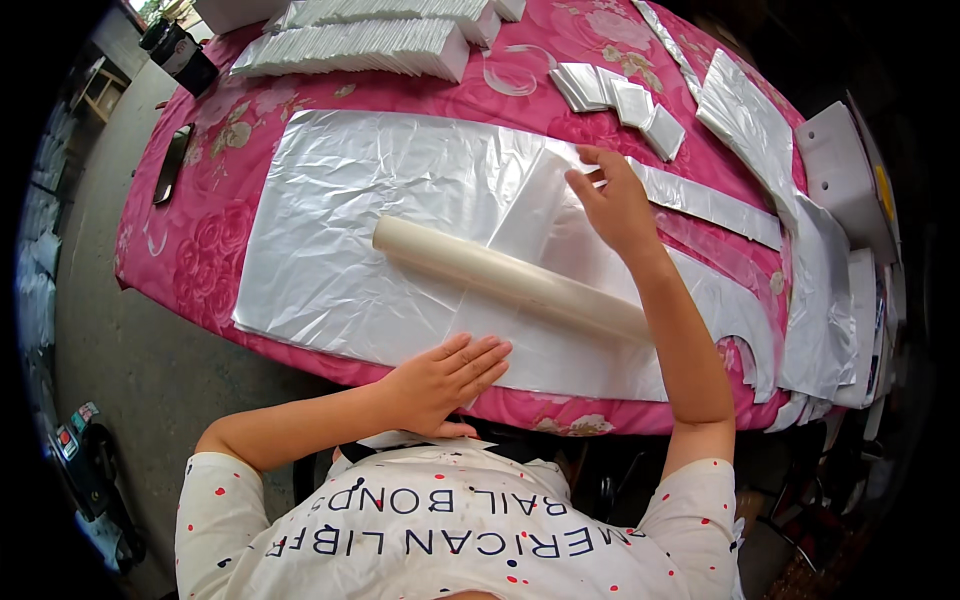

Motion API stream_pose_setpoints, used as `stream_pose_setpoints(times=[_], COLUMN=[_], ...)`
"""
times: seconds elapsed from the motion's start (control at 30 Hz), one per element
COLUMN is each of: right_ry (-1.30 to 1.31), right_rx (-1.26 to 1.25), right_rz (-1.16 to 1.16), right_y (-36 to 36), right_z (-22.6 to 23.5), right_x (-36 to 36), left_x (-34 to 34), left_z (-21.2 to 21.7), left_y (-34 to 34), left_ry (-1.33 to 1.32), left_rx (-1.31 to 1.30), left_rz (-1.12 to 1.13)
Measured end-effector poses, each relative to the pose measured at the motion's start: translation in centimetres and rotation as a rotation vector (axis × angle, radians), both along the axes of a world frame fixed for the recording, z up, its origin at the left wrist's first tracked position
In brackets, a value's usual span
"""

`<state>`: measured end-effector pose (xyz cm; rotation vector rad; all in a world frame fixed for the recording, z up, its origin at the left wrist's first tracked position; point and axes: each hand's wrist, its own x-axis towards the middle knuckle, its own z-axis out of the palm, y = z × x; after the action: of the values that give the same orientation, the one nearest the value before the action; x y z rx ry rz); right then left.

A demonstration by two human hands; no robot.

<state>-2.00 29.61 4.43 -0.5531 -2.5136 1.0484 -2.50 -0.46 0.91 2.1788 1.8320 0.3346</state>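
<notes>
A pale, milky roll that looks like plastic film lies slantwise over a wide stack of shiny, translucent plastic sheets. My left hand rests flat, fingers stretched out, on the near edge of the sheets, in front of the roll. Beyond the roll, my right hand is over the far edge of the sheets. Its fingers are bent, with a gap between thumb and forefinger. Beside it, a narrow layer of film lies slanted toward the roll. My right forearm covers the roll's right end.
A pink flowered cloth covers the table. At the back lie rows of white folded packets, with a few loose packets farther right. A phone and dark jar are at left. Silvery sheets and white boxes line the right.
</notes>
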Motion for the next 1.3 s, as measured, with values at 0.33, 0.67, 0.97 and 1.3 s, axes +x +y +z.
stream_pose_setpoints(times=[0.33, 0.67, 0.97, 1.3], right_ry=[-0.146, -0.007, -0.032, 0.121], right_rx=[0.456, 0.401, 0.358, 0.545], right_rz=[0.182, 0.022, 0.416, 0.251], right_y=[-5.4, -2.6, -8.9, -1.8], right_z=[-0.7, 0.3, 0.1, -1.5], right_x=[10.4, 13.0, 10.5, -0.3], left_x=[1.7, -1.5, 2.6, 3.0], left_z=[-0.2, 0.2, -1.2, -1.1], left_y=[-0.1, 0.7, 0.1, 0.2], left_ry=[-0.004, 0.03, 0.276, 0.324], left_rx=[-0.01, -0.033, 0.074, 0.082], left_rz=[0.052, -0.14, -0.046, -0.04])
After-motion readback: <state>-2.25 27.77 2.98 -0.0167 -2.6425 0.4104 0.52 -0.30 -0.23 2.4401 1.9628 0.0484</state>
